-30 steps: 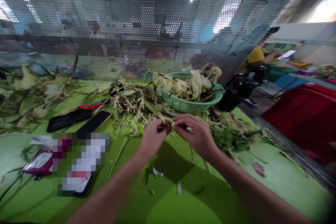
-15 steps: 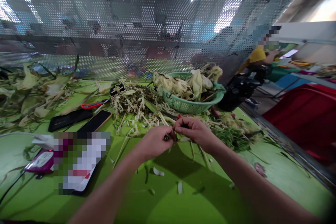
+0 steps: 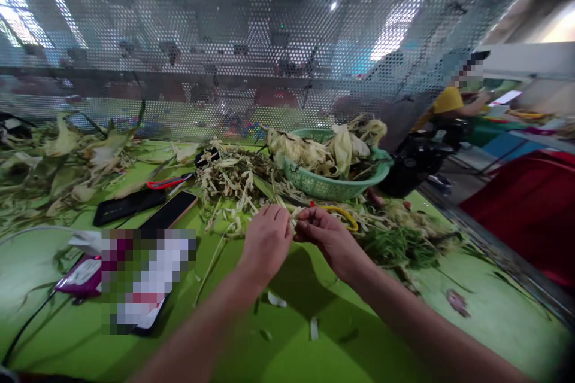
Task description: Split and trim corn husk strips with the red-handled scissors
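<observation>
My left hand [image 3: 268,239] and my right hand [image 3: 324,236] meet above the green table [image 3: 287,347], fingertips almost touching. Between them shows a short pale plant strip [image 3: 294,213]. Both hands are closed in a pinch on it; the fingers hide most of it. Just behind my right hand lies a curved yellow thing [image 3: 345,215] with a red bit beside it. Beyond my hands, a heap of shredded dry plant pieces [image 3: 238,176] leans towards a green basket [image 3: 332,187] filled with dry pale husks [image 3: 299,151].
Phones [image 3: 168,212] lie at the left, near a red cutter [image 3: 168,182] and a purple packet [image 3: 78,275]. Husks [image 3: 63,161] pile up at the far left, green strands [image 3: 398,245] at the right. A perforated metal screen [image 3: 202,42] closes the back. A person in a yellow sleeve [image 3: 449,102] is beyond.
My left hand has turned so that its back shows, and its fingers have risen slightly. The pale strip now shows between my hands, and more of the yellow thing is visible. The view has shifted slightly.
</observation>
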